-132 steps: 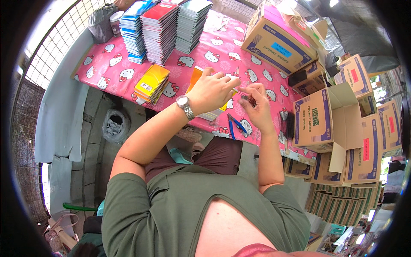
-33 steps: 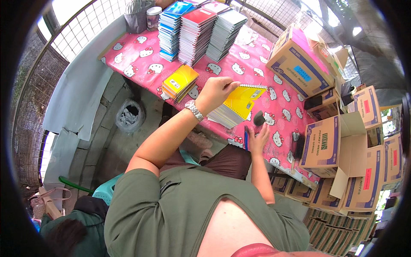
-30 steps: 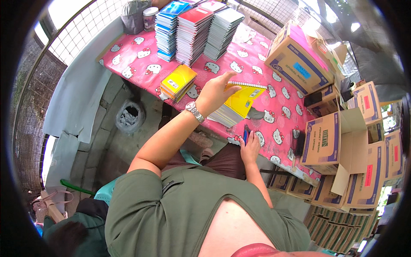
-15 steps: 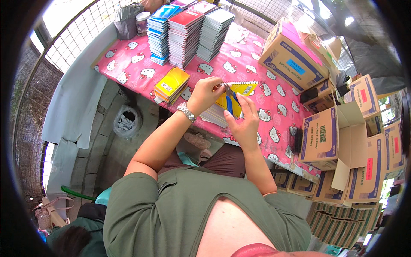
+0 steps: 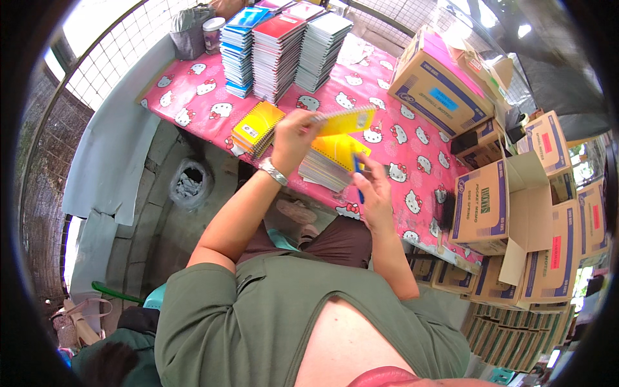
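My left hand [image 5: 293, 142] grips a yellow spiral notebook [image 5: 348, 122] by its left end, tilted and slightly blurred. Beneath it stands a stack of yellow spiral notebooks [image 5: 336, 149] near the table's front edge. In my right hand [image 5: 376, 198], beside the stack, are blue-handled pliers [image 5: 358, 175]; their jaws are blurred and hard to make out. To the left of my left hand lies a smaller pile of yellow spiral notebooks [image 5: 259, 124].
Tall stacks of blue [image 5: 237, 61], red [image 5: 278, 58] and pale notebooks [image 5: 324, 55] rise at the back of the pink patterned table [image 5: 213, 129]. Cardboard boxes [image 5: 480, 206] crowd the right side. A lined bin [image 5: 191, 186] sits on the floor at left, near a lidded cup [image 5: 213, 35] on the table.
My left hand has lifted the yellow notebook off the stack and drawn it left. My right hand has pulled the pliers away from its coil, a little down and right.
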Action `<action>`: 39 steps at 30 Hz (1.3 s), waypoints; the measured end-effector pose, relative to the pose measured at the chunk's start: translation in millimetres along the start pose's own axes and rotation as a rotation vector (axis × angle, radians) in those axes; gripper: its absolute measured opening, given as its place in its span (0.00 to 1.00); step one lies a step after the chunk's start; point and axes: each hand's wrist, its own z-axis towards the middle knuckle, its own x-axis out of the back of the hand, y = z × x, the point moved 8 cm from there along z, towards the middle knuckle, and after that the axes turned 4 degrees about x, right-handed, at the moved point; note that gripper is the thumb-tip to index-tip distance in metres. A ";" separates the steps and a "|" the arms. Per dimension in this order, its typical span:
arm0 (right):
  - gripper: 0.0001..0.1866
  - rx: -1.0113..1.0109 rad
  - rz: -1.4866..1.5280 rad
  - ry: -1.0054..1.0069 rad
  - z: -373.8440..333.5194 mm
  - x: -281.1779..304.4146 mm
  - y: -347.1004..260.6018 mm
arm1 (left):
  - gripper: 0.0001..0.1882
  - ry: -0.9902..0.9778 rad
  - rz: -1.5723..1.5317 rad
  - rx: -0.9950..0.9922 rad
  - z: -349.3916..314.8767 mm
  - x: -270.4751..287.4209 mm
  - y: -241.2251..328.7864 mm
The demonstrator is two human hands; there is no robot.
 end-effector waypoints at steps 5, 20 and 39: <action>0.28 0.068 -0.780 0.188 -25.6 105.5 79.8 | 0.16 0.200 -0.339 0.559 3.3 98.3 -125.9; 0.16 -0.466 -1.821 0.558 -54.9 376.7 150.1 | 0.13 -0.238 0.394 -0.209 1.7 14.5 8.0; 0.15 0.319 -0.678 0.131 10.8 95.1 4.4 | 0.14 -1.142 0.649 -0.388 -41.9 -95.6 40.7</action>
